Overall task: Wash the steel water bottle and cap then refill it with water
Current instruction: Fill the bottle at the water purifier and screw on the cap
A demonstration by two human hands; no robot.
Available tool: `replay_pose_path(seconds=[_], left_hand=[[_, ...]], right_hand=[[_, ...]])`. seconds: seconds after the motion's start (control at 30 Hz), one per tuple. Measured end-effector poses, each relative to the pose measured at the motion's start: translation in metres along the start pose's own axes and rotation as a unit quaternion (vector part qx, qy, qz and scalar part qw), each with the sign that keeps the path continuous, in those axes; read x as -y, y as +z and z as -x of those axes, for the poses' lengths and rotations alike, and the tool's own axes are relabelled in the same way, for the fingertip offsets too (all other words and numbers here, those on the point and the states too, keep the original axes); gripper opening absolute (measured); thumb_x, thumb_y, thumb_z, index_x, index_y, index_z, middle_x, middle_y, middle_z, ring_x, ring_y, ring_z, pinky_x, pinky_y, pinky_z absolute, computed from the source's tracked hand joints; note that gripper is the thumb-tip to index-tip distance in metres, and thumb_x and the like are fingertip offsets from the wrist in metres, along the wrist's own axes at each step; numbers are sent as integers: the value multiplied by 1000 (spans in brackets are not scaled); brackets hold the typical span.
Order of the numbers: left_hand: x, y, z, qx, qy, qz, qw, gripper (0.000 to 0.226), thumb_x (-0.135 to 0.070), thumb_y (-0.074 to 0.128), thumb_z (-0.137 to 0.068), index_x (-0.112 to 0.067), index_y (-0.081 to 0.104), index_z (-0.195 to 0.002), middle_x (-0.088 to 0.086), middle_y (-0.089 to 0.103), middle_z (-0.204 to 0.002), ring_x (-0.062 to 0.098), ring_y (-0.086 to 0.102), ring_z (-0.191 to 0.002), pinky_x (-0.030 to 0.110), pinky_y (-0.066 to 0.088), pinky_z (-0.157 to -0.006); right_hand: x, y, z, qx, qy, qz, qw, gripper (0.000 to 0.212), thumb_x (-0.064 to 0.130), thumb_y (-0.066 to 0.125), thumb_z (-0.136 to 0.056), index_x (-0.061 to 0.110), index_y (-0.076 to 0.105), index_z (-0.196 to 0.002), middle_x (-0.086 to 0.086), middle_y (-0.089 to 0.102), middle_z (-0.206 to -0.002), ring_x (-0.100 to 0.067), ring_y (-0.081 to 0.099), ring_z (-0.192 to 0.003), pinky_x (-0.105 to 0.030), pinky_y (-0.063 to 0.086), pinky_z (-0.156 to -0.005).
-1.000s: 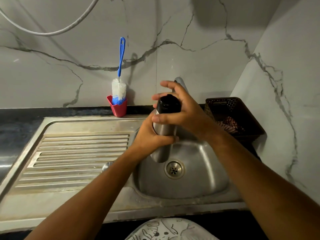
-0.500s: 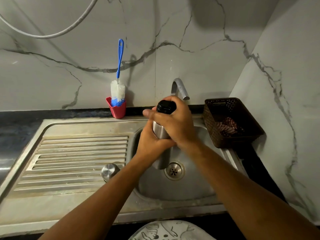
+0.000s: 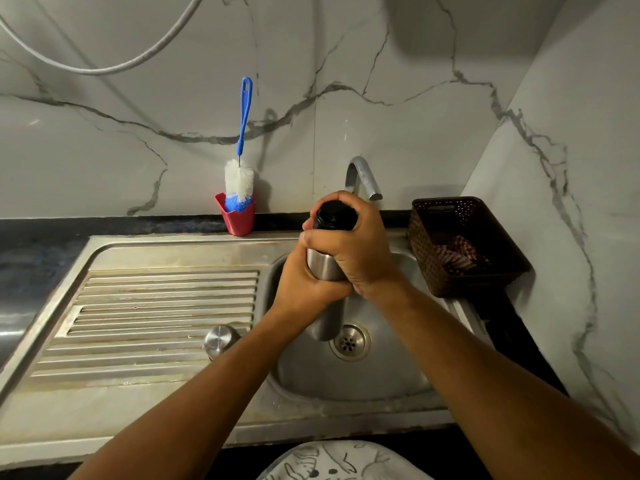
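**Steel water bottle (image 3: 325, 268) being gripped by both hands over the sink (image 3: 381, 375)**

Seen from the head camera, the bottle is standing roughly upright inside the basin, its lower end hanging just beside the drain (image 3: 349, 342). Whether it is touching the basin floor I cannot tell. The left hand (image 3: 308, 285) is wrapping its curled fingers round the steel body from the left side. The right hand (image 3: 360, 251) is closing over the black cap (image 3: 335, 216), which is sitting on the bottle's neck, with fingers and thumb curling round it. The tap (image 3: 362, 174) is arching just behind the two hands.

A blue-handled bottle brush (image 3: 240, 174) is standing bristles-down in a red cup (image 3: 239, 220) at the back of the surface, left of the tap. A round steel plug (image 3: 221, 339) is lying on the ribbed drainboard (image 3: 156, 306) near the basin's left edge. A dark perforated basket (image 3: 426, 258) is sitting right of the sink, with a striped cloth (image 3: 457, 254) lying inside it. A grey hose (image 3: 104, 69) is looping across the marble wall.
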State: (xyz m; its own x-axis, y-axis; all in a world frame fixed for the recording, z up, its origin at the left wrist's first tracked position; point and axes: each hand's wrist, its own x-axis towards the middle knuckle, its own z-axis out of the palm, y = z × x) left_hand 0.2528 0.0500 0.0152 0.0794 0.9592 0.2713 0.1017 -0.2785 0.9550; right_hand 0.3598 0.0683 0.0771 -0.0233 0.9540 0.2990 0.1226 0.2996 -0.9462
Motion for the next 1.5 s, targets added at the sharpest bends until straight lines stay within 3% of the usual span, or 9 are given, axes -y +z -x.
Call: replay_pose_path(seconds=[0.23, 0.37, 0.53, 0.7, 0.8, 0.93, 1.13, 1.3, 1.5], left_hand=[[3, 15, 7, -60, -5, -16, 998, 69, -14, 92, -74, -33, 52, -126, -34, 66, -107, -2, 66, -105, 13, 54, -81], [6, 8, 6, -56, -9, -1, 998, 63, -15, 89, -76, -24, 55, -129, -9, 70, -110, 4, 69, -107, 20, 56, -84], [3, -43, -4, -56, -39, 35, 997, 72, -4, 91, -74, -16, 55, -135, 2, 72, -119, 16, 72, -109, 30, 61, -89], [2, -113, -10, -162, -48, 16, 985, 68, 2, 93, -67, -14, 58, -123, 2, 72, -111, 9, 72, -98, 22, 57, -82], [13, -152, -3, -191, -56, -16, 980, 71, -2, 96, -65, -15, 59, -125, -1, 74, -112, 10, 73, -101, 22, 58, -82], [22, -187, 13, -220, -69, -52, 972, 68, -8, 96, -66, -24, 57, -120, -8, 71, -106, 4, 70, -93, 20, 57, -78], [30, -209, 31, -239, -88, -60, 965, 67, -9, 96, -67, -35, 54, -113, -14, 68, -103, 0, 69, -91, 17, 56, -75], [31, -210, 35, -227, -90, -60, 968, 66, -9, 96, -66, -36, 56, -110, -14, 69, -100, 1, 69, -88, 19, 58, -75], [36, -187, 30, -177, -90, -38, 979, 67, -6, 96, -67, -25, 57, -118, -7, 70, -103, 2, 69, -87, 15, 55, -72]], right_hand=[[-3, 10, 3, -98, 14, 46, 994, 21, 14, 78, -65, 20, 68, -83, 3, 70, -77, -15, 68, -76, -37, 62, -71], [-1, 15, 2, -25, 12, 70, 997, 31, 11, 86, -72, 12, 66, -96, -1, 70, -86, -16, 69, -83, -36, 62, -75], [5, -3, -5, 140, 50, -18, 989, 67, 35, 82, -85, 19, 47, -140, -1, 64, -130, -12, 66, -116, -28, 58, -95], [-50, 26, 6, 121, 131, 7, 984, 56, 41, 85, -77, 24, 59, -124, -5, 69, -118, -19, 71, -107, -36, 60, -91], [-89, 63, 38, 234, 164, 110, 952, 58, 39, 88, -77, 23, 61, -125, -3, 65, -122, -20, 67, -107, -41, 58, -95], [-120, 114, 71, 368, 73, 290, 880, 75, 41, 82, -81, 31, 45, -145, 3, 46, -148, -19, 53, -128, -41, 48, -107], [-142, 156, 90, 412, 0, 411, 813, 82, 35, 75, -85, 38, 31, -154, 2, 22, -158, -31, 43, -138, -43, 46, -105], [-143, 150, 82, 359, -13, 397, 845, 50, 27, 70, -89, 38, 47, -132, 3, 46, -132, -28, 59, -113, -35, 49, -83], [-100, 98, 49, 273, 46, 218, 936, 58, 30, 84, -79, 36, 57, -130, 4, 56, -123, -15, 62, -108, -42, 58, -93]])
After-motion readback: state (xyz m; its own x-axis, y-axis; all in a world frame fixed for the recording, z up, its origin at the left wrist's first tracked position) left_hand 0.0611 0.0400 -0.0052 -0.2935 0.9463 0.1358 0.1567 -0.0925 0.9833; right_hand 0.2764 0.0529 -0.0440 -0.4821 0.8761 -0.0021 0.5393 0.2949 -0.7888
